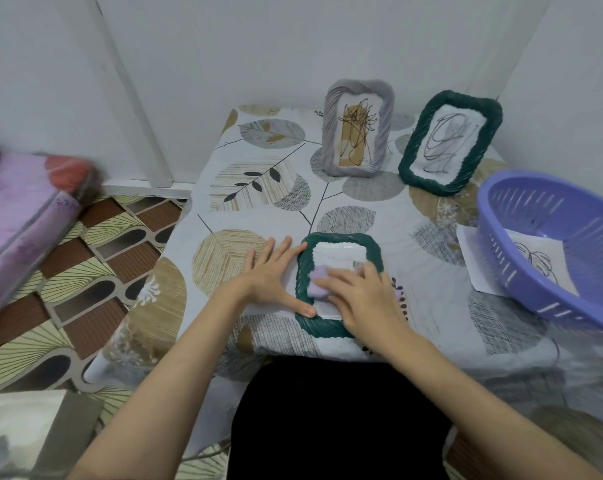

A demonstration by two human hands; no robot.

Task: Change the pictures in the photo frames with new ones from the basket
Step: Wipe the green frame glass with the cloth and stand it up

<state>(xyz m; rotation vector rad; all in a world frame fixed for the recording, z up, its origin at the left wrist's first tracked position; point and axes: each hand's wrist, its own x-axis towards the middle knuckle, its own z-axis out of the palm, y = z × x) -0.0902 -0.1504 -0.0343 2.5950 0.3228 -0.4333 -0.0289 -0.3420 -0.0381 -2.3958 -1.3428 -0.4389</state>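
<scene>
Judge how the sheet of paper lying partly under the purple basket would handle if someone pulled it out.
The paper looks thin and flat, so it would probably flop and bend when lifted. It seems light, likely sliding easily on the smooth tablecloth. The basket rests tilted over part of it, so a quick pull might crease or tear it.

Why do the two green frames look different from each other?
The far green frame stands up, leaning back by the wall; the near green frame lies flat on the table. The far one shows a scribbled line drawing; the near one shows only plain white, with a small purple thing on it. Nobody touches the far one; the left hand and right hand rest on the near one. Both are dark green with ropey, twisted rims.
</scene>
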